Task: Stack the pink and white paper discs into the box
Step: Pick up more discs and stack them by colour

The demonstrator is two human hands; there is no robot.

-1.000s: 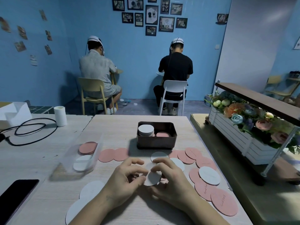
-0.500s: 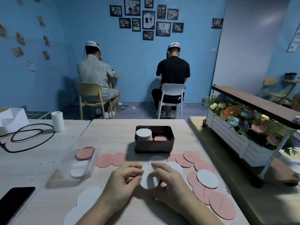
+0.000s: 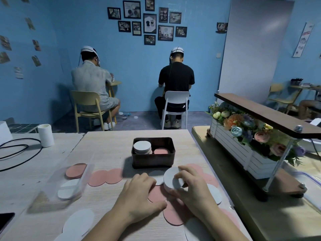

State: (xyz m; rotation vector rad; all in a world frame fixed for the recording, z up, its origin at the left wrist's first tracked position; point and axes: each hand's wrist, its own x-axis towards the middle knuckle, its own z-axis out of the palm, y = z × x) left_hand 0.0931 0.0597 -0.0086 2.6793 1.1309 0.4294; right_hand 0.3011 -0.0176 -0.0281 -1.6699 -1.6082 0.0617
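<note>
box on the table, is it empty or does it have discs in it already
Not empty. The open box holds a tall white stack on its left side and a lower pink stack beside it.

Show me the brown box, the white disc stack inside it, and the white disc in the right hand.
brown box (image 3: 152, 160), head view, front wall.
white disc stack (image 3: 142, 146), head view, top disc.
white disc (image 3: 169, 176), head view, bare upper face.

At lower centre of the frame, the right hand (image 3: 189, 186) grips a small stack of white discs (image 3: 172, 178), tilted, just in front of the brown box (image 3: 153, 158). The left hand (image 3: 139, 197) rests flat on pink discs (image 3: 157, 193) on the table (image 3: 107, 141). Inside the box, a tall white pile (image 3: 142, 147) stands at left, a lower pink pile (image 3: 161, 151) at right.
</note>
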